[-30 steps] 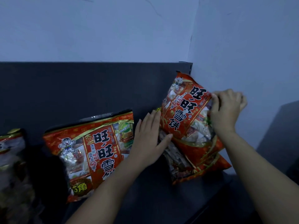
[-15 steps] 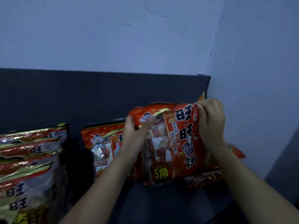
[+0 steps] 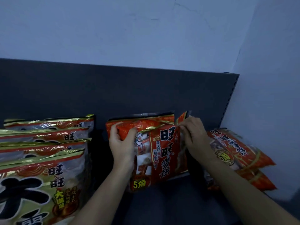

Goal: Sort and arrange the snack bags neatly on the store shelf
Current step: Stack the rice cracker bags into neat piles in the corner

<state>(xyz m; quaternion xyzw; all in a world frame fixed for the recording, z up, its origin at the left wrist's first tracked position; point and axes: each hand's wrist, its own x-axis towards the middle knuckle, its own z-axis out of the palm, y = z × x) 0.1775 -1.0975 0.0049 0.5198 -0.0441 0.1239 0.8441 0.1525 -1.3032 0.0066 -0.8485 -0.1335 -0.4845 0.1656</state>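
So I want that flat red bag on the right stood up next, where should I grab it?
Probably pinch its right end seam, coming from the front right: the flat bag lies on a second bag, and that thin end pokes out free.

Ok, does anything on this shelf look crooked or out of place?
Yes. At the right end, the red snack bags lie flat in a slanted pile with their print running diagonally, while the gold-topped bags on the left stand in a straight row. The held red bag is upright.
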